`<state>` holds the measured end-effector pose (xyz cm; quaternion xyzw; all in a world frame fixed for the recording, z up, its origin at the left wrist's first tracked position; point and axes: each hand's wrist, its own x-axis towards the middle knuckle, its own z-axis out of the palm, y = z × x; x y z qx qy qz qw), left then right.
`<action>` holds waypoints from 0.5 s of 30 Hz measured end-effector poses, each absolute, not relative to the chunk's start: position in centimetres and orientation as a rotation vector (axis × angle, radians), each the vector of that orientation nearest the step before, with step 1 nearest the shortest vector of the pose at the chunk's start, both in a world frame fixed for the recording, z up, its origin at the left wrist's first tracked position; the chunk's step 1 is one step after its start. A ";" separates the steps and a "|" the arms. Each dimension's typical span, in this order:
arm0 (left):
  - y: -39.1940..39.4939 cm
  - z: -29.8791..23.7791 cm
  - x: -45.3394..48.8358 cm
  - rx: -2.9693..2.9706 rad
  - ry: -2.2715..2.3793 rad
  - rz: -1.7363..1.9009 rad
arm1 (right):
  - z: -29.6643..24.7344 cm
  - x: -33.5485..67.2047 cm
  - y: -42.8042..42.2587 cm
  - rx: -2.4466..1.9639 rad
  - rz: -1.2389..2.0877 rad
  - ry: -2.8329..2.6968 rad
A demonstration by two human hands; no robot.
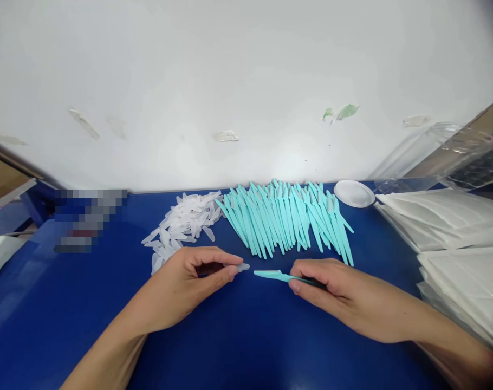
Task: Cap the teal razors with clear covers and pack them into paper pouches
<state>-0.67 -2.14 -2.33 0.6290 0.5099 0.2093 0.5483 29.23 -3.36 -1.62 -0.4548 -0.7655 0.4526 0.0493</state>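
Left hand (192,279) pinches a translucent cap (243,267), right hand (344,292) a turquoise razor (273,275), a white dish (354,194) beyond.

Left hand (193,279) pinches 1 translucent cap (244,267); right hand (348,292) grips 1 turquoise razor (271,274), blade end facing the cap, the 2 just apart. Behind: loose cap pile (185,216) left, spread of turquoise razors (266,216) middle, 1 white dish (354,194) beside them. White packets (449,222) right. Blue tabletop (230,346), white wall (246,76) with tape scraps (226,136).
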 end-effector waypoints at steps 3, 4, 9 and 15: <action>-2.2 -2.8 -0.5 1.396 1.188 0.524 | -2.1 29.0 -3.1 -1.358 1.522 -2.261; -2.2 -3.0 -0.3 1.355 1.181 0.530 | -2.3 28.9 -3.1 -1.372 1.549 -2.218; -2.5 -3.8 0.3 1.228 1.151 0.563 | -3.1 28.8 -3.3 -1.401 1.448 -2.130; -2.9 -3.6 1.1 1.273 1.174 0.576 | -3.3 29.1 -3.2 -1.367 1.388 -2.179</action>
